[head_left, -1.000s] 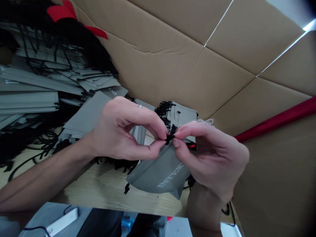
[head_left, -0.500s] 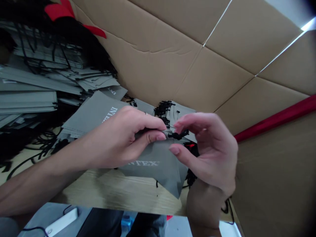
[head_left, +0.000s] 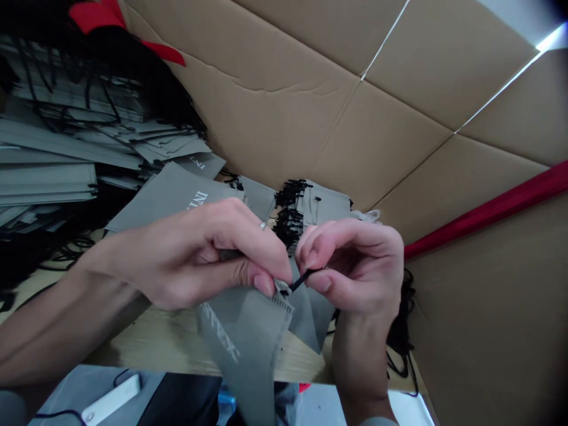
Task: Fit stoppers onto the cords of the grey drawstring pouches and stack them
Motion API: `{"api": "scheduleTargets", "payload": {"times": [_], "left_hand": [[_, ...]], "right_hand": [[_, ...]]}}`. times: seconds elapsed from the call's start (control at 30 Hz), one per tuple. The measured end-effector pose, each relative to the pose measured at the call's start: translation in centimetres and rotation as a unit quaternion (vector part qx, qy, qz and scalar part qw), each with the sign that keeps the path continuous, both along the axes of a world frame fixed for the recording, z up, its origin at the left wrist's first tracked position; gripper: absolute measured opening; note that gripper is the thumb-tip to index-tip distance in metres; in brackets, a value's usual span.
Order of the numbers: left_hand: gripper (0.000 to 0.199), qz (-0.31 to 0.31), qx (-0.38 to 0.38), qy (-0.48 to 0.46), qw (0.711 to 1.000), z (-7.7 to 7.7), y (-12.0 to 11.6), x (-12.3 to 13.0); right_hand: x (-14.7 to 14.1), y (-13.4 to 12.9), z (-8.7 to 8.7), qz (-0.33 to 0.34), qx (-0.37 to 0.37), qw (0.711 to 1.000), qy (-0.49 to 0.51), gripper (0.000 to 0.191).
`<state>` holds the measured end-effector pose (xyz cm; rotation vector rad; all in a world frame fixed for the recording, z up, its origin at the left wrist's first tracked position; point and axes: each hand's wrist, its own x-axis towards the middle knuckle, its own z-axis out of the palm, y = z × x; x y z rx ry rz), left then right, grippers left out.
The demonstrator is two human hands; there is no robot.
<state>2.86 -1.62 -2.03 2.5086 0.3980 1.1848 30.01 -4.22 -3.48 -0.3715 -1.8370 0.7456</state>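
A grey fabric bag [head_left: 248, 343] with white lettering hangs from my left hand [head_left: 199, 254], whose thumb and fingers pinch its top corner. A short black cord [head_left: 302, 279] comes out of that corner. My right hand [head_left: 359, 266] holds the cord's other end between thumb and fingertips, just right of my left hand. Another grey bag [head_left: 310, 307] lies on the wooden table behind the held one. Beyond my right hand are grey bags [head_left: 328, 204] with bunched black cord ends [head_left: 290, 207].
Stacked grey bags [head_left: 44, 148] with black cords fill the left side, red strips [head_left: 95, 18] above them. Cardboard walls [head_left: 284, 89] rise behind and at right. A wooden table edge [head_left: 177, 349] runs in front; a white device [head_left: 110, 402] sits below.
The held bag has come up off the table and now hangs past its front edge. My right hand has closed on the black cord, and both hands are slightly lower.
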Motion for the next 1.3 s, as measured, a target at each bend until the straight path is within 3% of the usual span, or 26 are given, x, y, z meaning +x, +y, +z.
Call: {"api": "scheduleTargets", "payload": {"times": [0.17, 0.33, 0.5, 0.93, 1.17, 1.3], "left_hand": [[0.023, -0.017, 0.0, 0.006, 1.0, 1.4, 1.1, 0.0], [0.027, -0.038, 0.008, 0.029, 0.999, 2.1, 1.7, 0.1], [0.021, -0.009, 0.023, 0.014, 1.0, 1.6, 1.5, -0.1], [0.032, 0.027, 0.028, 0.041, 0.998, 2.1, 2.1, -0.1], [0.032, 0.011, 0.017, 0.045, 0.999, 1.7, 2.2, 0.2], [0.032, 0.007, 0.014, 0.044, 0.999, 1.7, 2.0, 0.3]], "right_hand": [[-0.2, -0.5, 1.4, -0.114, -0.009, 0.993, 0.009, 0.027], [-0.3, -1.9, 2.8, -0.179, -0.042, 0.983, -0.011, 0.032], [-0.3, -2.2, 3.0, -0.178, -0.066, 0.981, -0.029, 0.034], [0.1, -2.7, 2.8, -0.228, -0.027, 0.971, -0.061, 0.026], [-0.2, -2.1, 1.8, -0.176, -0.018, 0.98, -0.089, 0.054], [-1.2, -1.8, 1.2, -0.192, 0.011, 0.977, -0.093, 0.03]]}}
